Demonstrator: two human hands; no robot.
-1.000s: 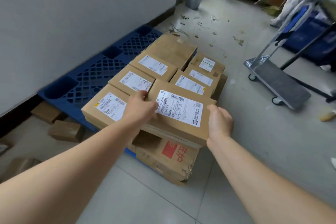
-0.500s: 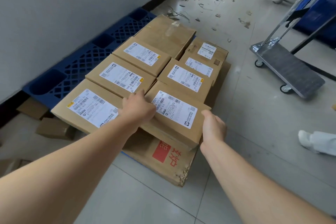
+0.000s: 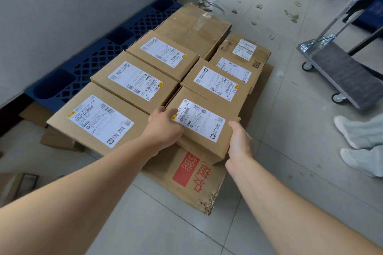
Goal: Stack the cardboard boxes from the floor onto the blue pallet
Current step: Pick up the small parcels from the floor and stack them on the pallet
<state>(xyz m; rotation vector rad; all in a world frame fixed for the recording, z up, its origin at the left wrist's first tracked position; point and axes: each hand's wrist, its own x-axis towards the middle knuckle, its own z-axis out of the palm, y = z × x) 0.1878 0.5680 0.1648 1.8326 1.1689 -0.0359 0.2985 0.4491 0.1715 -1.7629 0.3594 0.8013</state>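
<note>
- Boxes (image 3: 132,83), head view: seven brown cartons lie in two rows on top of the stack. Six carry white labels and the far one (image 3: 192,27) is plain and taped.
- Near box (image 3: 204,130): it sits at the near right corner of the stack, on top of a larger base box (image 3: 186,180) with red print. Its far edge touches the next carton in its row. It appears seated, though this cannot be confirmed.
- Left hand (image 3: 163,128): it grips the near box at its left edge. The thumb is on top by the label and the fingers are curled into the gap beside the neighbouring carton.
- Right hand (image 3: 240,143): it holds the near right corner, with the thumb on the top edge and the fingers wrapped down the side.
- Pallet (image 3: 87,68): blue, set against the wall (image 3: 72,6). The strip along the wall side is bare lattice and the cartons cover the rest. Whether the base box rests wholly on it cannot be told.
- Progress, as a judgement: well advanced. The box in hand appears placed or nearly so, and what is left for it is letting go and perhaps a small squaring-up.
- Outstanding: cardboard pieces (image 3: 56,141) lie on the floor (image 3: 145,223) by the pallet's near left corner. Whether they are boxes due for stacking cannot be told.
- Surroundings: a trolley (image 3: 342,72) stands well apart to the right. Feet (image 3: 356,136) in white covers are at the right edge. Litter (image 3: 290,14) lies on the far floor.
</note>
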